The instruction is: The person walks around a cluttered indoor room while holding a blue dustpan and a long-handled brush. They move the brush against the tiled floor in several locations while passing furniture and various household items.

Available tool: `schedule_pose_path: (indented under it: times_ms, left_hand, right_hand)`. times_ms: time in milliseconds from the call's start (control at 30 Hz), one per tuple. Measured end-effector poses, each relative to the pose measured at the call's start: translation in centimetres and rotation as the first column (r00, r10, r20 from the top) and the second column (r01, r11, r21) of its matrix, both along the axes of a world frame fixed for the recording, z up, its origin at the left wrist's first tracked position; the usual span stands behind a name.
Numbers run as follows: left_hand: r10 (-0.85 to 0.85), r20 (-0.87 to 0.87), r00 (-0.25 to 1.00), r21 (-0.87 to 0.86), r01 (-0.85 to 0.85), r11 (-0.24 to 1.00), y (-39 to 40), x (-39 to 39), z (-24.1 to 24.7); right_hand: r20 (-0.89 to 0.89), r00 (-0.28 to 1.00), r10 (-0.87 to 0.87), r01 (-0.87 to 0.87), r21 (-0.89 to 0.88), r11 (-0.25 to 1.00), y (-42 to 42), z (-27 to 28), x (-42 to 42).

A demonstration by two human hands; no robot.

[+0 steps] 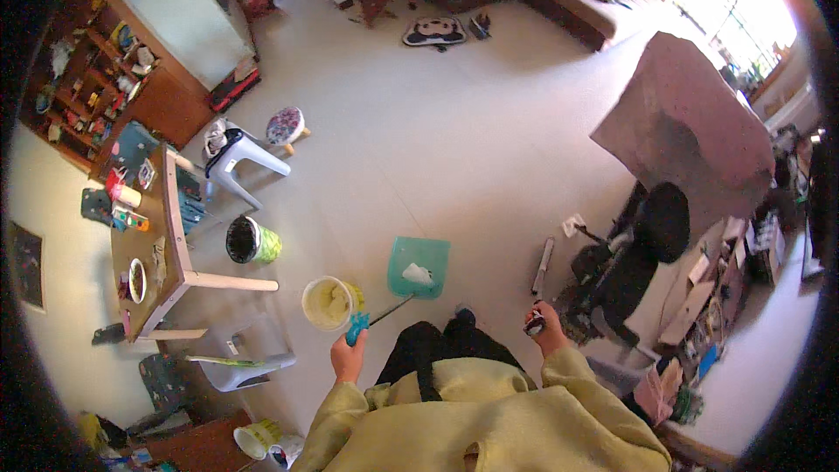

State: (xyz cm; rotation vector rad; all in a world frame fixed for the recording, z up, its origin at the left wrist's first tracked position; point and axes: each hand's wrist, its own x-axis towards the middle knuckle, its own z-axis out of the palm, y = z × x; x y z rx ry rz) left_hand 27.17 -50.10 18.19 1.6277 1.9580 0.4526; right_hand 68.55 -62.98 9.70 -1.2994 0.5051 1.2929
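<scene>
My left hand (pixel 347 359) grips the blue handle grip (pixel 356 328) of a long-handled dustpan. A thin dark rod runs from it to the teal pan (pixel 400 262) on the floor. Inside the pan lies a crumpled white scrap (pixel 417 274), perhaps tissue. Just beyond my left hand stands a round bucket (pixel 314 314) with a pale rim and yellowish inside. My right hand (pixel 549 329) is closed around the dark handle of a long tool, probably a broom; its narrow pale end (pixel 543 265) points away from me along the floor.
To the left stand a wooden table (pixel 172 210), a green-patterned bin (pixel 269 244), a grey plastic stool (pixel 259 158) and a small round stool (pixel 286 126). On the right are a black chair (pixel 662 223) and a large pinkish-brown sheet (pixel 708 111). A panda mat (pixel 434 33) lies far ahead.
</scene>
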Motion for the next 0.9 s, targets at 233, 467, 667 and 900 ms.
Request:
schedule_pose_path:
  times_ms: [233,467,667,900]
  left_hand:
    - [0.097,0.03,0.995,-0.002,-0.097,0.995,9.9,5.2,0.8]
    - [0.142,-0.029,0.989,-0.096,-0.144,0.985,23.3,8.8,-0.3]
    - [0.196,0.048,0.98,0.006,-0.196,0.981,35.8,10.7,-0.9]
    - [0.265,0.074,0.961,-0.035,-0.263,0.964,49.4,12.3,-3.1]
  right_hand:
    - [-0.127,0.991,0.028,-0.022,0.05,0.999,10.2,0.5,4.6]
    - [-0.107,0.994,-0.03,0.051,0.2,0.978,19.9,1.5,8.8]
    - [-0.223,0.972,-0.079,0.105,0.109,0.988,32.2,1.4,14.1]
    - [-0.285,0.956,-0.067,0.124,0.186,0.975,47.9,-1.1,18.5]
